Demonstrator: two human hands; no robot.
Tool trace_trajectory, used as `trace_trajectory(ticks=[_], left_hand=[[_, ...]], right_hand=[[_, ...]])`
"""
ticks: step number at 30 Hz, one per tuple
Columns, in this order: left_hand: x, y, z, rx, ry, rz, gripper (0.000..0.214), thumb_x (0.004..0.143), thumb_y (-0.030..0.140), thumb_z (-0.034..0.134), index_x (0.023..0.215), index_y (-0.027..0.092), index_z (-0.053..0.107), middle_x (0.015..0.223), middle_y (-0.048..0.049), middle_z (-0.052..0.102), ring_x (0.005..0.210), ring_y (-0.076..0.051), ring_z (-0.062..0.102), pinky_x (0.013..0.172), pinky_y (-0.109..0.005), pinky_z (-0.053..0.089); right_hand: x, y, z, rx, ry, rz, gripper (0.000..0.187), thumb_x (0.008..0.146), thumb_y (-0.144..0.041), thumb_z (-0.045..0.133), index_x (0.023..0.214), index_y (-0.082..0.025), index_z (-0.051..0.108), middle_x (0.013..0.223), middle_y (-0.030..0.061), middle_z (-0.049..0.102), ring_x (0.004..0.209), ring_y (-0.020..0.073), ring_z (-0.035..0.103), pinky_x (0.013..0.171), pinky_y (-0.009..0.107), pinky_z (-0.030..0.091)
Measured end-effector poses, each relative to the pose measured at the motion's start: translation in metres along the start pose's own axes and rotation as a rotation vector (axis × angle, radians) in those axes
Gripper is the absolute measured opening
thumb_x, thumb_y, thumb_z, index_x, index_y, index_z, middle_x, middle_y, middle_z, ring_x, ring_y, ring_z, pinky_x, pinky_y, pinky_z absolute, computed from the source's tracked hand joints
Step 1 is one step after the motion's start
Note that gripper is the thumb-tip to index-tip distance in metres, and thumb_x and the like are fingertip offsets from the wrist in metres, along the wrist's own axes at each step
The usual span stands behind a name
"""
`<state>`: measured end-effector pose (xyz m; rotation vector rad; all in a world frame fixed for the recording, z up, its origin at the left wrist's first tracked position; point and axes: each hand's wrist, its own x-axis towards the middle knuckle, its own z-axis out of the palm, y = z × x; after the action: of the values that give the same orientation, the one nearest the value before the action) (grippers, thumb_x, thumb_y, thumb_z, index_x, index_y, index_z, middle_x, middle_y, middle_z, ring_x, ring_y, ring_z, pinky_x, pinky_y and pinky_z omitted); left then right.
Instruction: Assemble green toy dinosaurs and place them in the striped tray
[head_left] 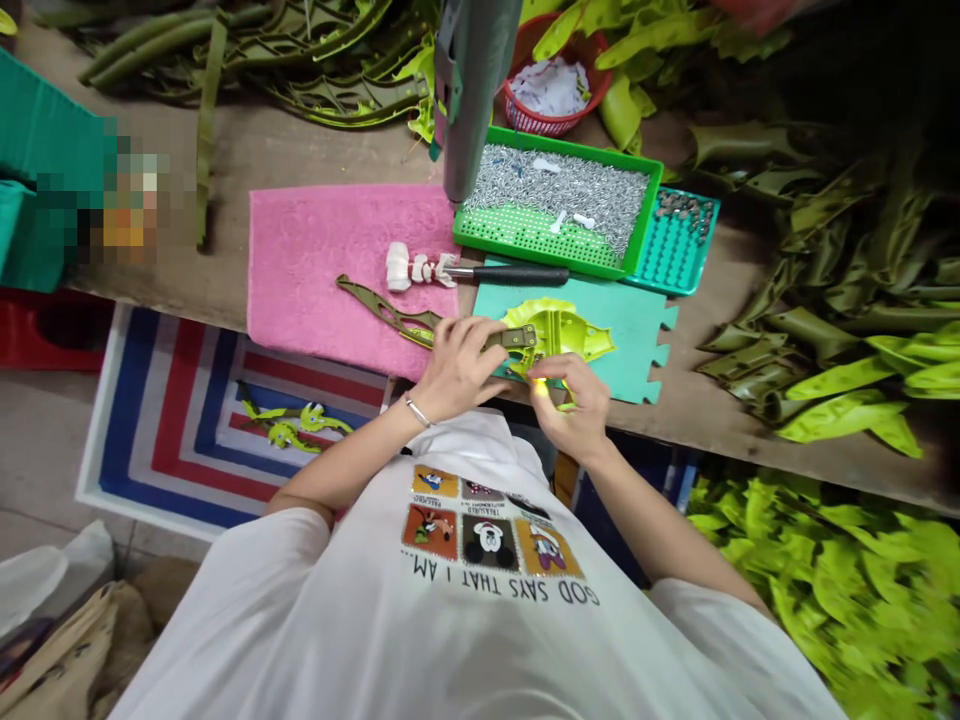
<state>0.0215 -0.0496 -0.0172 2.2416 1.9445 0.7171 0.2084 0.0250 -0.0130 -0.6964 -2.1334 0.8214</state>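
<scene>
Slanting lengthwise toward near right, the olive strip [391,315] sits held in the left grip [463,362].

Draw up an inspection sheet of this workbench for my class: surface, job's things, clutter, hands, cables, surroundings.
Surface: brown worktop bearing a pink towel and teal foam mat.
Job's things: olive part, passing under the left hand; yellow-green shell on the mat.
Clutter: black-handled tool; green tray of small metal pieces; red basket.
Hands: left over the olive part; right hand at the shell's near edge, grip unclear.
Cables: nothing seen.
Surroundings: olive pieces heaped right; yellow-green pieces below them; striped lining lower left.
</scene>
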Motion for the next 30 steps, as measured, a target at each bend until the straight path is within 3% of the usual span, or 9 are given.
trace_trajectory(ticks=[5, 12, 15, 18, 27, 30], left_hand=[[-0.002, 0.005, 0.015, 0.027, 0.045, -0.034, 0.016, 0.088, 0.036, 0.071, 0.089, 0.021, 0.071, 0.13, -0.0124, 0.066, 0.123, -0.031, 0.054, 0.104, -0.055, 0.035], [0.001, 0.005, 0.008, -0.012, 0.034, -0.06, 0.011, 0.087, 0.03, 0.069, 0.088, 0.02, 0.074, 0.131, -0.0118, 0.066, 0.126, -0.033, 0.053, 0.107, -0.061, 0.032], [0.002, 0.008, 0.01, -0.026, 0.012, -0.076, 0.013, 0.084, 0.03, 0.073, 0.092, 0.02, 0.075, 0.134, -0.0133, 0.065, 0.127, -0.035, 0.053, 0.108, -0.064, 0.031], [0.004, 0.009, 0.012, -0.044, -0.002, -0.118, 0.01, 0.089, 0.026, 0.067, 0.089, 0.021, 0.075, 0.133, -0.0121, 0.066, 0.126, -0.033, 0.054, 0.109, -0.066, 0.031], [0.017, 0.0, 0.0, 0.067, 0.01, 0.127, 0.022, 0.098, 0.017, 0.054, 0.083, 0.017, 0.07, 0.117, -0.0083, 0.073, 0.112, -0.022, 0.064, 0.117, -0.061, 0.033], [0.022, -0.002, -0.004, 0.052, -0.011, 0.151, 0.022, 0.099, 0.018, 0.054, 0.086, 0.018, 0.071, 0.112, -0.006, 0.075, 0.109, -0.02, 0.065, 0.119, -0.06, 0.032]], right_hand=[[0.0, -0.001, 0.003, -0.009, -0.058, -0.03, 0.018, 0.082, -0.005, 0.056, 0.082, -0.023, 0.061, 0.08, 0.0022, 0.071, 0.075, 0.0174, 0.069, 0.067, 0.033, 0.056], [0.003, 0.001, 0.003, -0.088, -0.098, -0.117, 0.014, 0.083, -0.009, 0.063, 0.083, -0.023, 0.063, 0.08, 0.0027, 0.074, 0.074, 0.0182, 0.071, 0.068, 0.035, 0.057], [0.003, 0.0, 0.003, -0.054, -0.084, -0.09, 0.014, 0.083, -0.009, 0.064, 0.085, -0.023, 0.064, 0.082, 0.0026, 0.076, 0.072, 0.0182, 0.071, 0.067, 0.035, 0.056], [0.002, -0.001, 0.002, -0.071, -0.083, -0.05, 0.014, 0.083, -0.009, 0.065, 0.087, -0.023, 0.063, 0.082, 0.003, 0.075, 0.074, 0.0183, 0.071, 0.068, 0.034, 0.056], [0.001, -0.002, 0.008, -0.252, -0.017, -0.029, 0.015, 0.083, -0.009, 0.056, 0.084, -0.024, 0.054, 0.074, 0.0013, 0.064, 0.069, 0.0184, 0.062, 0.064, 0.033, 0.051], [0.001, -0.001, 0.009, -0.326, -0.014, -0.027, 0.016, 0.082, -0.009, 0.056, 0.082, -0.024, 0.051, 0.073, 0.0016, 0.061, 0.069, 0.019, 0.06, 0.065, 0.034, 0.049]])
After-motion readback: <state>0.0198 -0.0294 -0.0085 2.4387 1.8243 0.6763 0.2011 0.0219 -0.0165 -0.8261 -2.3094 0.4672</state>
